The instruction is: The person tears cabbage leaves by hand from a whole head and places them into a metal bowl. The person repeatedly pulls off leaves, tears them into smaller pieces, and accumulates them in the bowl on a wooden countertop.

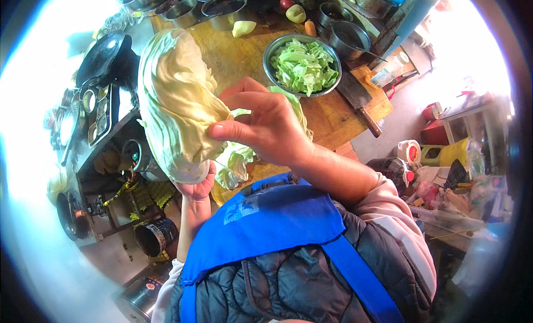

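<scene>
A large pale green-white cabbage (169, 95) is held up at the left, above the near left side of a wooden board (233, 56). My left hand (195, 185) supports it from below, its fingers mostly hidden behind the cabbage. With thumb and fingers, my right hand (269, 123) pinches the edge of an outer leaf on the cabbage's right side. Loose cabbage leaves (233, 165) lie on the board beneath my right hand. Farther off, a metal bowl (267, 73) holds torn green cabbage pieces (304, 65).
Right of the bowl lies a cleaver (355, 92) with a wooden handle. Metal pots (225, 5), a carrot (310, 28) and a peeled pale vegetable (243, 28) line the board's far side. A black wok (105, 56) stands left; cluttered containers (444, 156) sit right.
</scene>
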Motion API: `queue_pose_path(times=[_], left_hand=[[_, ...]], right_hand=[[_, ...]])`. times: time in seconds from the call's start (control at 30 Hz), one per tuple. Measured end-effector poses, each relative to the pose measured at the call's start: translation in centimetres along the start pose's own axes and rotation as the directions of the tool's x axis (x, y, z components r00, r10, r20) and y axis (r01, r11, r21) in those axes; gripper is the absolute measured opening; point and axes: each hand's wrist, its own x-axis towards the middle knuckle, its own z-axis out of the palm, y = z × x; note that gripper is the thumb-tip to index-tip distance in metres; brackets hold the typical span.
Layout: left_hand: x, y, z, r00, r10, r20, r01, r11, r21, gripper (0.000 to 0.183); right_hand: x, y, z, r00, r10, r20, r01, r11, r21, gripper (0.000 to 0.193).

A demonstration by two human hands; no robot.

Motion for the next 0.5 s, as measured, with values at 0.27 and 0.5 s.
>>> queue_pose_path(times=[0.27,0.5], left_hand=[[1.0,-1.3,-0.1,0.97,-0.163,0.179,0.217,0.915,-0.34,0.064],[0.4,-0.1,-0.3,0.964,-0.163,0.208,0.237,0.882,-0.408,0.061]], right_hand=[[-0.5,2.5,-0.1,0.993,0.087,0.083,-0.108,0.95,0.293,0.019],[-1.8,7.5,-6.1,0.872,0.485,-0.065,-0.465,0.782,-0.415,0.027]])
